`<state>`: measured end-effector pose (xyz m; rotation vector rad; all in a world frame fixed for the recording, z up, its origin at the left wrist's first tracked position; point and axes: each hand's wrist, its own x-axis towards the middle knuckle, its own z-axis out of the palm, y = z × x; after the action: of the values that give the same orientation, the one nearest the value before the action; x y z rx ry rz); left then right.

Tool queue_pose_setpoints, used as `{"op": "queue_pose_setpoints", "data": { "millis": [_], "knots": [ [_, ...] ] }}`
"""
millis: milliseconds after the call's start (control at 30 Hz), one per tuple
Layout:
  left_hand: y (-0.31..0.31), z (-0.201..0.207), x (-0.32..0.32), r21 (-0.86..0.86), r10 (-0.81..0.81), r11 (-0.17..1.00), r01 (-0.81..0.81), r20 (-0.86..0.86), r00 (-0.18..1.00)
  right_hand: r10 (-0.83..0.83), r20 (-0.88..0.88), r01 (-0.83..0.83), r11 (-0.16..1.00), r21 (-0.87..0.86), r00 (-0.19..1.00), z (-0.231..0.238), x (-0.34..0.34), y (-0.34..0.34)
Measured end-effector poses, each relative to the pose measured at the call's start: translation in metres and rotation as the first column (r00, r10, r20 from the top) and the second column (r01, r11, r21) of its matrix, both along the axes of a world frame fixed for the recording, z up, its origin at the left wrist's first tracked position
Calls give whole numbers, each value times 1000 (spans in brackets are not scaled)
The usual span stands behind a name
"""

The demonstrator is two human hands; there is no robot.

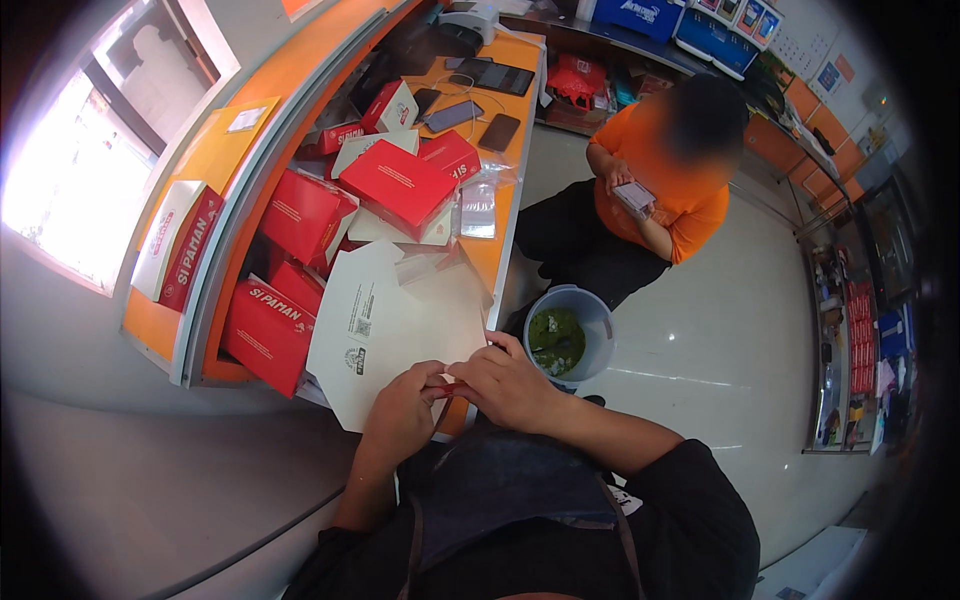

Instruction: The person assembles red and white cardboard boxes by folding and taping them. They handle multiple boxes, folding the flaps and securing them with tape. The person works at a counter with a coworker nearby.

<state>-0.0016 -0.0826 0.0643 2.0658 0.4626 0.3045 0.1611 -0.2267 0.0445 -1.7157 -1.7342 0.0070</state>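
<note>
A partly unfolded cardboard food box (415, 310), white on the upward side with small dark print, lies at the near end of the orange counter. Its near edge shows a strip of red between my hands. My left hand (402, 408) pinches that near edge with bent fingers. Close against it, my right hand (505, 385) grips the same edge from the right, fingers curled over the board. A clear plastic piece (430, 265) lies at the box's far end. Red folded boxes (400, 185) are piled just beyond it.
More red boxes (268, 330) fill the counter's left side. Phones (500, 132) and a tablet (495, 75) lie farther back. On the floor to the right stands a bucket (597, 335) with green contents. A seated person in orange (690, 200) holds a small pale object.
</note>
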Motion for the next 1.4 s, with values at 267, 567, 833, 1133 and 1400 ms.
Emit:
{"op": "queue_pose_setpoints", "data": {
  "millis": [267,567,833,1133,1400],
  "knots": [
    [-7,-7,1,111,-6,994,7,-6,1000,76,190,-30,972,-232,979,11,14,-1],
    [-8,-14,2,265,-51,964,33,60,997,99,108,-65,956,-287,989,10,12,2],
    [-9,-18,-2,351,-28,935,42,-45,999,141,170,-55,900,-431,975,7,7,5],
    [-6,-15,-12,147,65,987,-66,8,998,143,68,-146,988,39,987,-21,7,3],
    [-23,18,-8,474,44,855,-210,338,940,109,93,-110,994,8,990,-10,18,3]
  ]
}}
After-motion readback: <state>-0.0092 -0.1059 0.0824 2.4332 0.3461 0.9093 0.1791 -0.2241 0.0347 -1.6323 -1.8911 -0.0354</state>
